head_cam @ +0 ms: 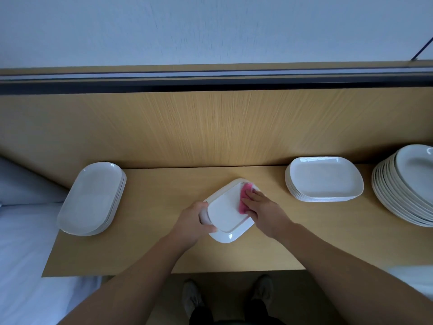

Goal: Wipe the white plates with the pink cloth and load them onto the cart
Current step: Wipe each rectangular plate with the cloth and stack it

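Observation:
A white squarish plate [226, 212] lies at the middle of the wooden table [152, 198], turned at an angle. My left hand [195, 222] grips its near-left edge, thumb over the rim. My right hand [263, 212] presses the pink cloth [243, 198] flat against the plate's far-right part with straight fingers. A stack of white squarish plates [324, 179] stands to the right. At the left end lies a stack of oval white plates [91, 199]. No cart is in view.
A tall stack of round white plates [403, 186] stands at the far right, partly cut off by the frame. A wooden back panel [210, 127] rises behind the table. White bedding [21, 242] lies to the left. My shoes [192, 299] show below the table's front edge.

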### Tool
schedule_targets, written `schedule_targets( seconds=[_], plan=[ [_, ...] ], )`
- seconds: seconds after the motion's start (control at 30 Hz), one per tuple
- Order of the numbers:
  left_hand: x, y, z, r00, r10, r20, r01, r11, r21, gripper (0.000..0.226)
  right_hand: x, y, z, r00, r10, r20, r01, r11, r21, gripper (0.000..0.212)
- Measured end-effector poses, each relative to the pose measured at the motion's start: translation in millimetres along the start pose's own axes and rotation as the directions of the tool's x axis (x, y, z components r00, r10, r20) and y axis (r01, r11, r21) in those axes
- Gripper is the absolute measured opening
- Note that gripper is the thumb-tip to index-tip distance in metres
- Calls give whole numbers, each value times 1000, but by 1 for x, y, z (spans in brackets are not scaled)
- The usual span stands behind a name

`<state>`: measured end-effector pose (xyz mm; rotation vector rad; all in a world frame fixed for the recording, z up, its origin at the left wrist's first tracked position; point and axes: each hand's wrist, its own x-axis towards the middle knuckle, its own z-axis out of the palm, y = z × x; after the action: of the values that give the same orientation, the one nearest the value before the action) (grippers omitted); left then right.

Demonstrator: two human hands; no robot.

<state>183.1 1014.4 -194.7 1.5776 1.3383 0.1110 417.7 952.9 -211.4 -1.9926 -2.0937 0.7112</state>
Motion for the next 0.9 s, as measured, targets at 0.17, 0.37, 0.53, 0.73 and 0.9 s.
schedule_targets(
  seconds=[0.17,0.37,0.53,0.73,0.9],
  plan=[
    [0,8,2,1000,10,30,-11,1000,22,69,9,-32,15,998,-55,27,54,998,39,48],
    [1,12,4,1000,27,7,-28,999,37,70,17,-63,20,997,55,57,-57,998,26,45],
    [0,13,4,999,32,-22,-31,999,40,77,23,-67,22,998,52,-41,-49,997,65,37],
    [-3,12,7,1000,24,-20,-22,996,81,68,33,-46,11,985,165,52,-167,985,48,44],
    [-4,11,6,1000,2,-21,-1,998,68,75,36,-7,-4,957,291,3,-291,957,-12,46]
  ],
)
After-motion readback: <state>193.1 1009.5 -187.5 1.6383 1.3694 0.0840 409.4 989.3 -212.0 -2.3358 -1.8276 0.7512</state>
